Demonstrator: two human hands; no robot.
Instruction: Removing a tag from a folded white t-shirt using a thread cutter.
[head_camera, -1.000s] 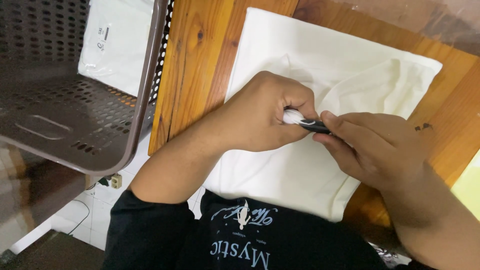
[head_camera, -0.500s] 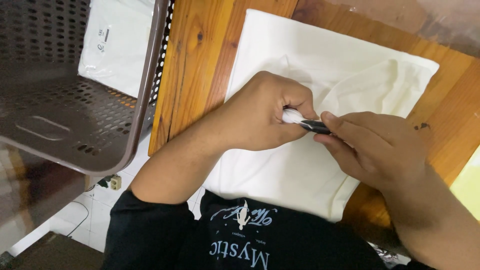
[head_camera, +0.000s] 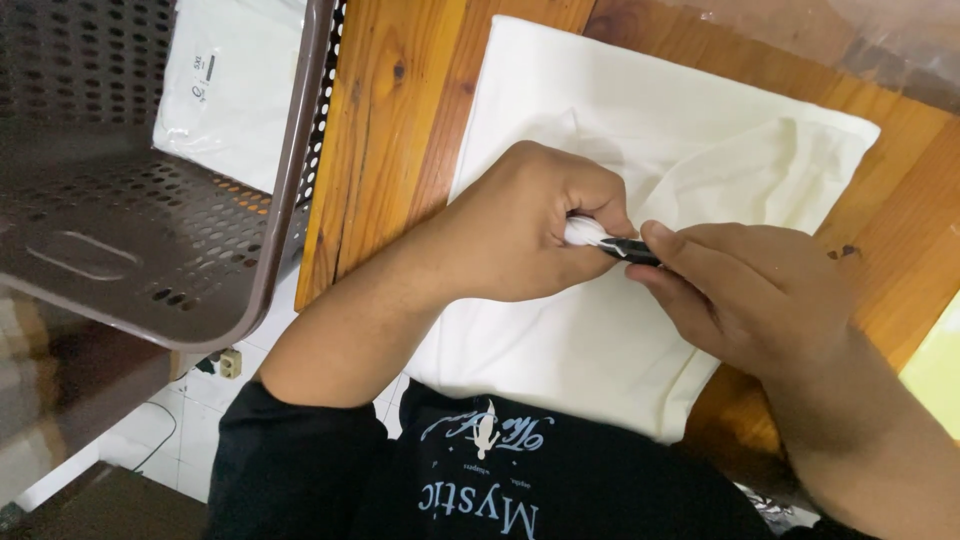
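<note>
A folded white garment (head_camera: 640, 110) lies on a wooden table (head_camera: 400, 130). My left hand (head_camera: 530, 230) is fisted over the cloth and pinches up a small white tuft of fabric (head_camera: 583, 232). My right hand (head_camera: 750, 290) meets it from the right and holds a small black tool (head_camera: 630, 248) whose tip touches that tuft. Most of the tool is hidden by my fingers, so its kind is unclear.
A brown perforated plastic basket (head_camera: 150, 230) stands to the left of the table, with a white plastic-wrapped package (head_camera: 230, 80) inside. A pale yellow-green sheet (head_camera: 935, 365) shows at the right edge. Tiled floor lies below the basket.
</note>
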